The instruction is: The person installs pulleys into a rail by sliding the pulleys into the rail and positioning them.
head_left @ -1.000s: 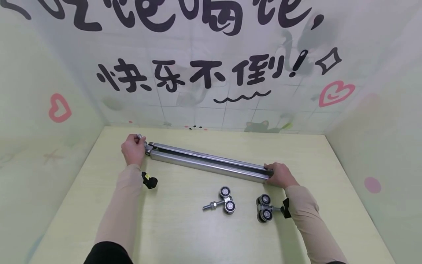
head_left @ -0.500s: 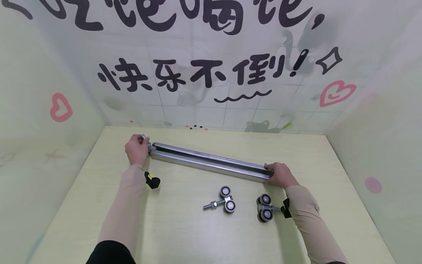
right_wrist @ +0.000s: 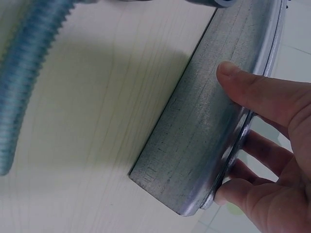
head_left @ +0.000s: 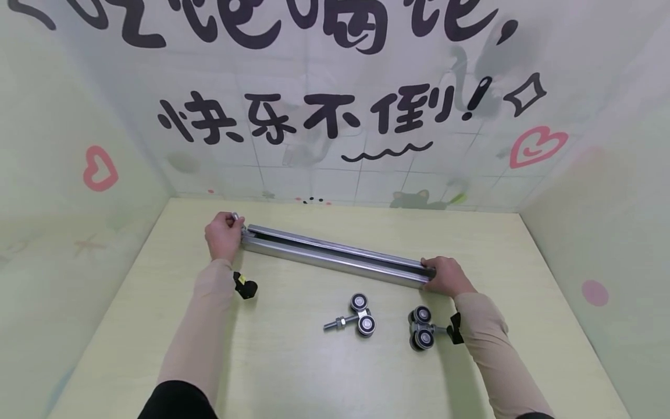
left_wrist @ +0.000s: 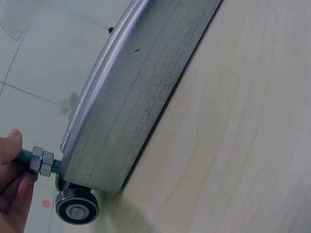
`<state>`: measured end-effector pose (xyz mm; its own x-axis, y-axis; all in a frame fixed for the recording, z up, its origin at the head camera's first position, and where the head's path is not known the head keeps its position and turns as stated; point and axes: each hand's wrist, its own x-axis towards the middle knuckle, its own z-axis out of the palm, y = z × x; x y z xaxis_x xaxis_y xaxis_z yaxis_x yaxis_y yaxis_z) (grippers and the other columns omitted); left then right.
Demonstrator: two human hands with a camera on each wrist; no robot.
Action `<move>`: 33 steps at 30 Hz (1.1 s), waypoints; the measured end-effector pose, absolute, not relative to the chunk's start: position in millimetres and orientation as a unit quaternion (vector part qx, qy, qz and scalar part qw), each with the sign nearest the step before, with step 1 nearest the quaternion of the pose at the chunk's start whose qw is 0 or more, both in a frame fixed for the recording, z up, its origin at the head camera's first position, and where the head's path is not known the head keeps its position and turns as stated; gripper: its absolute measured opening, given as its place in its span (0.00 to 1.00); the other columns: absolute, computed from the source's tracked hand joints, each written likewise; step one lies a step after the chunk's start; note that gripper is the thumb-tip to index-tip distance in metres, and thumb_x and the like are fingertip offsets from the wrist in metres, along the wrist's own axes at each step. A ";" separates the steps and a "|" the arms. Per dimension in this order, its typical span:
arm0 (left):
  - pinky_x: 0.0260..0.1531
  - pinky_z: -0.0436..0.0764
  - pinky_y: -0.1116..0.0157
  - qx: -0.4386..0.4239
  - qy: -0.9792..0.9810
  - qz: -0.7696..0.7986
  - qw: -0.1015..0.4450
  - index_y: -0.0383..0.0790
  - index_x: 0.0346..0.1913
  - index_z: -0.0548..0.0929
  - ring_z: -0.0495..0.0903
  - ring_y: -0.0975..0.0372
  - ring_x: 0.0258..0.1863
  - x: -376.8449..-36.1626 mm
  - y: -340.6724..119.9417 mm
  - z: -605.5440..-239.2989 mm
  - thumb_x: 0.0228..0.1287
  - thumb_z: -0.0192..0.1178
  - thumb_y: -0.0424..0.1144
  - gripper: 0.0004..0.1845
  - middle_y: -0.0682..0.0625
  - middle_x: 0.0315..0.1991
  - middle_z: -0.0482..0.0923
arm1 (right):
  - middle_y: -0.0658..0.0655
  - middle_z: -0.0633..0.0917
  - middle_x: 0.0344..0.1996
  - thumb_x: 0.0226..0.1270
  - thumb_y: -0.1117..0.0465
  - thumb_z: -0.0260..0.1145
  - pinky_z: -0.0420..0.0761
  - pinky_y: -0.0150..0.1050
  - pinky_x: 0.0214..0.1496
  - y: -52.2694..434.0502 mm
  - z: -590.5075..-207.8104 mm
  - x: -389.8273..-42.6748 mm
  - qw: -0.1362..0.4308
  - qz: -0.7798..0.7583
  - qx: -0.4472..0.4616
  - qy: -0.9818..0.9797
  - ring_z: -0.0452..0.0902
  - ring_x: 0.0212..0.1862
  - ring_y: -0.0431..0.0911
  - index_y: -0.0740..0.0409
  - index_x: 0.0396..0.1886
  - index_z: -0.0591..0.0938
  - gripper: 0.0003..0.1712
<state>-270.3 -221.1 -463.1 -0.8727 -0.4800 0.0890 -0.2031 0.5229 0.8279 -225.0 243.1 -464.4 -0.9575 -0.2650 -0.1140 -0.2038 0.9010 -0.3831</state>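
The left hand pinches a roller trolley by its bolt at a slotted rail, likely aligning them; the right hand grips the right end, seemingly bracing.

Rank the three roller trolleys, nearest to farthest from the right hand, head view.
1. right trolley: just on the near side of the right hand
2. middle trolley: farther left, bolt pointing left
3. held trolley: far left, bolt pinched by the left hand at the left end of the rail
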 end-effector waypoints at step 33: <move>0.32 0.77 0.56 0.054 -0.940 -0.323 0.101 0.30 0.40 0.77 0.79 0.50 0.32 -265.0 -221.1 -459.0 0.61 0.58 0.38 0.13 0.36 0.34 0.80 | 0.72 0.79 0.45 0.35 0.65 0.74 0.73 0.54 0.50 240.2 -460.5 -221.2 0.086 -0.194 -0.115 0.970 0.75 0.45 0.63 0.69 0.51 0.76 0.36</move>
